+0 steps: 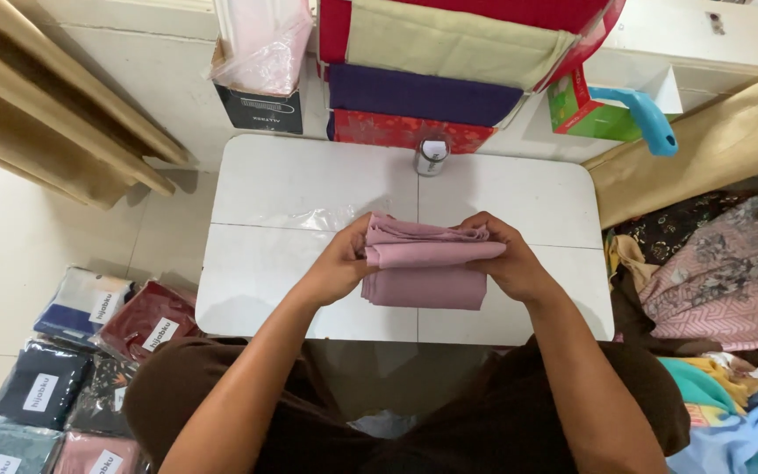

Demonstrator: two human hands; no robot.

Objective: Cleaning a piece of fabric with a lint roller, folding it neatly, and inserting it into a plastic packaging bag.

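Observation:
A folded dusty-pink cloth [425, 274] lies near the middle of a small white folding table [502, 197]. My left hand [341, 262] grips its left edge and my right hand [504, 259] grips its right edge, both pinching the upper folded layers. A clear plastic sleeve [331, 215] lies flat on the table just left of the cloth, partly under my left hand.
A small roll of tape [432, 156] stands at the table's far edge. Behind it are stacked fabric boxes [418, 96], a black box with plastic bags [261, 83] and a green carton [591, 110]. Packaged cloths [89, 351] lie on the floor left; loose fabrics [717, 272] pile right.

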